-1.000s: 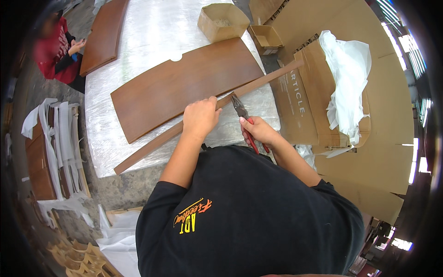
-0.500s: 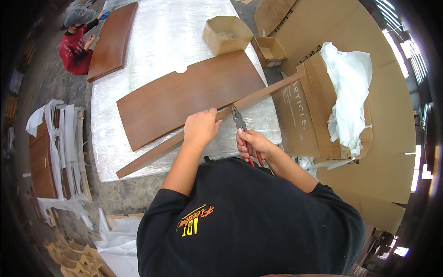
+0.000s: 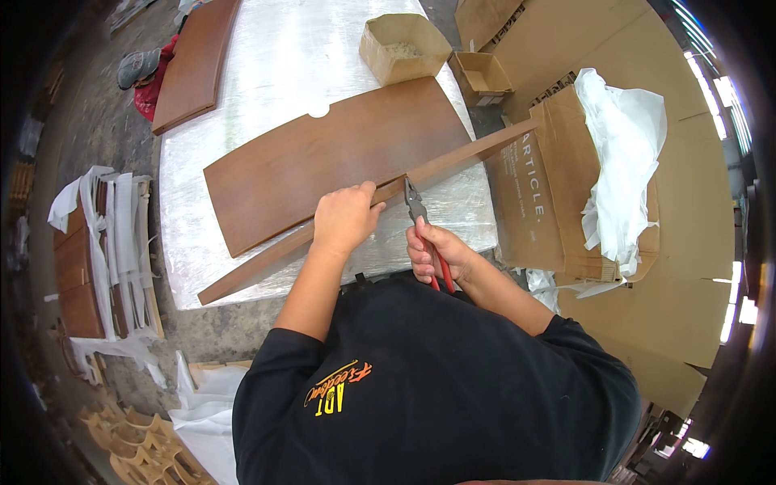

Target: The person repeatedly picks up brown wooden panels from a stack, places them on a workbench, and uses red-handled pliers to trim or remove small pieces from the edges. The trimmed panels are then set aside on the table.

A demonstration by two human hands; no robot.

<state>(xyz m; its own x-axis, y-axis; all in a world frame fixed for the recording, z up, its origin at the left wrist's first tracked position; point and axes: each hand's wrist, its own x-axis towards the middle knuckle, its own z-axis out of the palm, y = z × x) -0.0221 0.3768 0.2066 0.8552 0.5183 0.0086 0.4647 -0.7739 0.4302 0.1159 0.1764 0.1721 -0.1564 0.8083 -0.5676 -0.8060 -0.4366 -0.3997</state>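
My left hand is closed round a long brown wooden rail, which slants across the near side of the table. Behind the rail lies a wide brown wooden panel with a small notch in its far edge. In my right hand are pliers with red handles, gripped from below. Their dark jaws touch or nearly touch the rail's near side, just right of my left hand; whether they grip anything there is too small to tell.
A plastic-wrapped table carries the work. An open cardboard box stands at its far edge, a smaller box beside it. At right, a large carton bears white foam wrap. Another person is by a second panel.
The pliers have tilted slightly, their jaws now closer against the rail. My left hand keeps its hold. The person at far left has bent down behind the second panel.
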